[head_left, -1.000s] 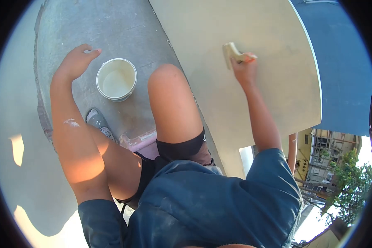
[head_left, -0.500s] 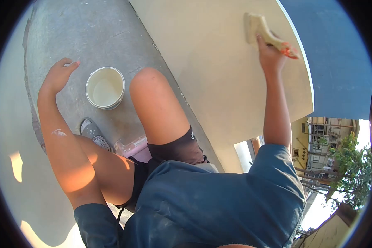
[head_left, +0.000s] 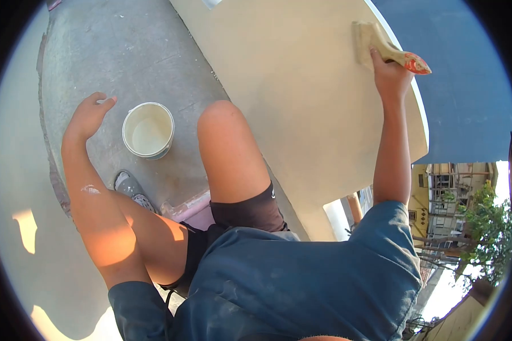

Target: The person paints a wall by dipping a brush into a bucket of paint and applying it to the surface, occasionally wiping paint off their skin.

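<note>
My right hand (head_left: 393, 77) is closed around the handle of a wide paintbrush (head_left: 389, 48), whose wooden handle has red paint at its end. The bristles rest against a cream-coloured wall (head_left: 301, 85), close to its far edge. Over the floor on the other side, my left hand (head_left: 91, 116) hangs free, its thumb apart from the loosely curled fingers. Beside it stands an upright bucket (head_left: 148, 104) with pale paint in the bottom, not touched by either hand.
The grey concrete floor (head_left: 119, 51) lies along the foot of the wall. My shoe (head_left: 132, 187) is close to the bucket, and my bent knee (head_left: 224, 122) rises between bucket and wall. A pinkish block (head_left: 196, 210) is beneath me. A tree (head_left: 486, 233) and buildings show beyond.
The brush and my right hand have shifted slightly toward the wall's edge, bristles still on the surface. The whole view has also moved a little; my left hand stays near the bucket.
</note>
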Tool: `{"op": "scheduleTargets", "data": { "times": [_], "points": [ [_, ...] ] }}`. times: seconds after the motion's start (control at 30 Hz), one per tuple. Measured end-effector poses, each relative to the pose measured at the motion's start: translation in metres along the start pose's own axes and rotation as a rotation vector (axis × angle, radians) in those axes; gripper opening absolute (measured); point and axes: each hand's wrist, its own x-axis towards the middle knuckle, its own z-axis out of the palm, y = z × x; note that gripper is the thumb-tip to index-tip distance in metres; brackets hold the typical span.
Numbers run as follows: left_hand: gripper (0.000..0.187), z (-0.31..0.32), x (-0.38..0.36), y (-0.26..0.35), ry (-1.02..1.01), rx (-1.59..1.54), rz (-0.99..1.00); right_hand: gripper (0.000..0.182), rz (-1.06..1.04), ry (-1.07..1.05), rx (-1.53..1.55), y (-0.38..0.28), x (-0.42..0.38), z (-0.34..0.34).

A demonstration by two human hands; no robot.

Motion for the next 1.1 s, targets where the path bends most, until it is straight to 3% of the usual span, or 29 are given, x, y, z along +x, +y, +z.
{"op": "scheduleTargets", "data": {
  "times": [0.03, 0.07, 0.13, 0.2, 0.27, 0.37, 0.43, 0.47, 0.6, 0.67, 0.77, 0.87, 0.93, 1.0, 1.03, 1.1],
  "points": [
    [0.066, -0.001, 0.000, -0.004, 0.013, -0.002, -0.005, 0.026, -0.021, -0.038, 0.120, -0.004, -0.011, 0.019],
    [0.064, 0.001, 0.000, -0.006, 0.030, 0.002, 0.015, 0.026, -0.147, -0.059, -0.050, 0.010, -0.019, 0.045],
    [0.062, 0.004, 0.003, -0.008, 0.048, 0.012, 0.054, 0.028, 0.043, -0.386, -0.201, 0.013, -0.032, 0.075],
    [0.062, 0.004, 0.006, -0.010, 0.038, 0.043, 0.031, 0.025, 0.120, -0.392, -0.214, 0.020, -0.008, 0.061],
    [0.061, 0.002, 0.006, -0.010, 0.037, 0.015, 0.034, 0.025, -0.009, -0.132, -0.272, 0.009, 0.008, 0.042],
    [0.061, -0.001, 0.004, -0.010, 0.036, 0.007, 0.043, 0.019, -0.038, -0.047, -0.300, -0.011, 0.034, 0.004],
    [0.061, -0.001, 0.002, -0.012, 0.053, 0.008, 0.039, 0.011, -0.333, 0.207, -0.310, -0.033, 0.033, -0.009],
    [0.061, -0.002, 0.001, -0.012, 0.065, 0.003, 0.045, 0.011, -0.333, 0.208, -0.307, -0.033, 0.030, 0.000],
    [0.065, -0.005, -0.004, -0.004, 0.020, -0.035, 0.033, 0.014, -0.761, -0.201, -0.653, 0.006, -0.030, 0.078],
    [0.065, -0.005, -0.009, -0.001, 0.011, -0.031, 0.057, 0.017, -0.637, -0.341, -0.530, 0.002, -0.053, 0.097],
    [0.065, -0.006, -0.014, 0.000, 0.007, -0.027, 0.052, 0.020, -0.575, -0.339, -0.467, -0.022, -0.046, 0.077],
    [0.065, -0.004, -0.014, -0.001, 0.007, -0.017, 0.026, 0.019, -0.518, 0.017, -0.449, -0.039, -0.006, 0.026],
    [0.065, -0.005, -0.011, -0.002, 0.004, 0.011, 0.028, 0.016, -0.494, 0.013, -0.520, -0.015, 0.006, 0.026],
    [0.065, -0.001, -0.007, -0.004, 0.004, -0.018, 0.033, 0.014, -0.659, -0.126, -0.709, 0.006, -0.019, 0.058],
    [0.065, 0.001, -0.007, -0.002, 0.003, -0.011, 0.045, 0.013, -0.653, -0.267, -0.710, 0.008, -0.032, 0.070],
    [0.065, -0.001, -0.009, 0.001, -0.008, 0.014, 0.044, 0.014, -0.570, -0.267, -0.581, -0.008, -0.034, 0.066]
  ]
}}
